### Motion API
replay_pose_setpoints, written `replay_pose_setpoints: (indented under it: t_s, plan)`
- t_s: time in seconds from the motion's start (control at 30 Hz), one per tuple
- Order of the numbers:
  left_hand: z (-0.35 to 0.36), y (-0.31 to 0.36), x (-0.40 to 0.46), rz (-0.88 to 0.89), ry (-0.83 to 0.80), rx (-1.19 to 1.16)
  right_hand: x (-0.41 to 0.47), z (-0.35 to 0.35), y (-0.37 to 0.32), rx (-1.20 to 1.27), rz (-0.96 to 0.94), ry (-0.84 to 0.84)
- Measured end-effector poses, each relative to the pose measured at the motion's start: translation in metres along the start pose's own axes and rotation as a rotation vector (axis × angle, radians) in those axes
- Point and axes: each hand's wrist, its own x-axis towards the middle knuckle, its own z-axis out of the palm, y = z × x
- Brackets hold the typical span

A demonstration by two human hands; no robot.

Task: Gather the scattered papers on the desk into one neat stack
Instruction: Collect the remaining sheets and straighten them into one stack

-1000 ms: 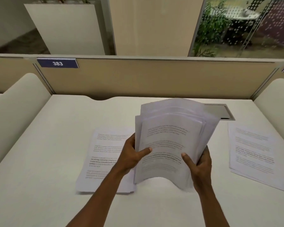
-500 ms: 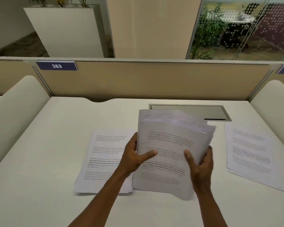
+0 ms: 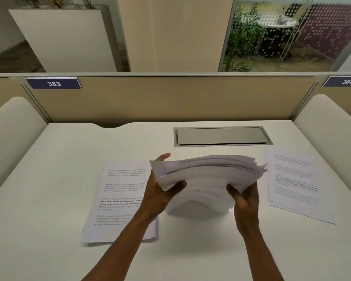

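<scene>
Head view: left hand [image 3: 160, 196] and right hand [image 3: 244, 201] grip a fanned, sagging white paper bundle [image 3: 209, 177]; loose sheets may slip out.

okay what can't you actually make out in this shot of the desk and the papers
- Text on the held bundle, head view: motion blur.
- Inner edge of the left pile: covered by the left hand and forearm.
- Printed words on the right sheets: too small.
- Sheet counts: edges too fine.
</scene>
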Motion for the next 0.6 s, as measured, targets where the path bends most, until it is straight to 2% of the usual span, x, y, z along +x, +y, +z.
replay_pose_setpoints:
  t_s: [0.07, 0.2, 0.3, 0.37, 0.47, 0.53, 0.6]
  plan:
    - [0.014, -0.007, 0.000, -0.049, 0.004, 0.032, -0.004, 0.006, 0.011, -0.056, 0.065, 0.010]
    - [0.036, -0.010, 0.007, -0.097, 0.084, -0.042, -0.003, 0.003, 0.014, -0.086, 0.072, 0.070]
    - [0.046, -0.019, 0.008, -0.084, 0.024, -0.055, -0.012, -0.008, 0.012, -0.100, 0.031, 0.098]
    - [0.058, -0.029, 0.005, -0.135, -0.041, -0.030, -0.016, -0.010, 0.018, -0.130, 0.059, 0.098]
    - [0.075, -0.040, 0.006, -0.180, -0.035, 0.061, -0.013, -0.014, 0.024, -0.183, 0.058, 0.133]
    - [0.087, -0.035, 0.014, -0.190, -0.039, 0.092, -0.003, -0.027, 0.024, -0.248, 0.036, 0.180]
    - [0.105, -0.019, 0.025, -0.177, -0.118, 0.132, 0.013, -0.049, 0.018, -0.303, 0.016, 0.215]
